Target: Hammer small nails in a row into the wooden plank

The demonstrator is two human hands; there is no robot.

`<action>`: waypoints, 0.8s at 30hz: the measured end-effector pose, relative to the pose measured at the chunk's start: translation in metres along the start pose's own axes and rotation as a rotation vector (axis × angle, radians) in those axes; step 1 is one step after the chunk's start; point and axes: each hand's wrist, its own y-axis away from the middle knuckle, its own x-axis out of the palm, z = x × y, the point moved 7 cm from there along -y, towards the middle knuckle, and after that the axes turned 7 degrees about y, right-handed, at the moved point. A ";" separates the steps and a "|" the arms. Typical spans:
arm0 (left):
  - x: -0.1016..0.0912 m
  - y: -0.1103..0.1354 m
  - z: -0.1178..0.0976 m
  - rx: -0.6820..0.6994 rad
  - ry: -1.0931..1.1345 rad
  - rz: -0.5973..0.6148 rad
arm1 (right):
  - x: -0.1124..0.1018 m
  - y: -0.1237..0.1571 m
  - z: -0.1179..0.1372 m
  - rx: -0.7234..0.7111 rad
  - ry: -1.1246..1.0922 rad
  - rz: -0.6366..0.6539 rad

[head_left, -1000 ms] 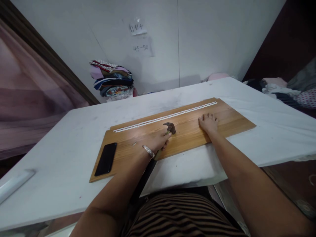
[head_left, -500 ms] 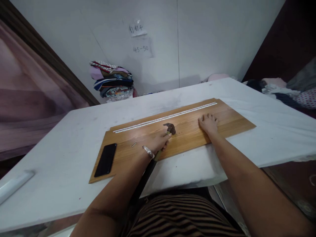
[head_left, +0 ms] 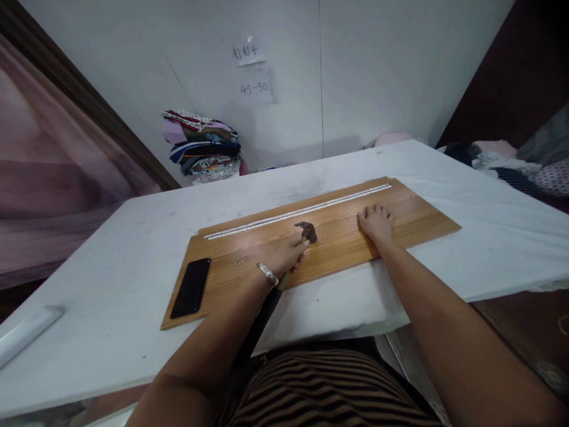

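My left hand [head_left: 288, 258], with a silver bracelet at the wrist, is closed round the handle of a claw hammer [head_left: 307, 232] near its head. The hammer's dark handle runs back under my forearm toward my body. Its head is at the middle of a wood-grain board [head_left: 338, 219], close to a few small dark marks. Resting on the board's right half is my right hand [head_left: 376, 223], fingers spread and holding nothing. A couple of nails [head_left: 240, 260] lie on the board left of my left hand.
A black phone [head_left: 191, 288] lies at the board's left end. White measuring strips [head_left: 297, 213] run along its far side. The board rests on a white-covered table [head_left: 111, 279] with a white roll [head_left: 29, 335] at the left. Folded clothes [head_left: 202, 145] are stacked behind, against the wall.
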 end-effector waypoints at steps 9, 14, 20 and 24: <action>0.000 0.003 -0.006 0.018 0.075 -0.002 | 0.001 -0.001 0.000 -0.003 0.012 -0.008; 0.001 0.004 -0.004 -0.004 0.044 -0.016 | 0.000 0.000 0.001 -0.001 0.009 0.001; 0.001 -0.001 -0.003 0.046 0.057 0.018 | -0.001 0.001 0.001 -0.002 0.020 -0.012; 0.000 -0.001 -0.003 0.036 0.035 0.016 | 0.000 0.000 0.001 0.001 0.009 -0.003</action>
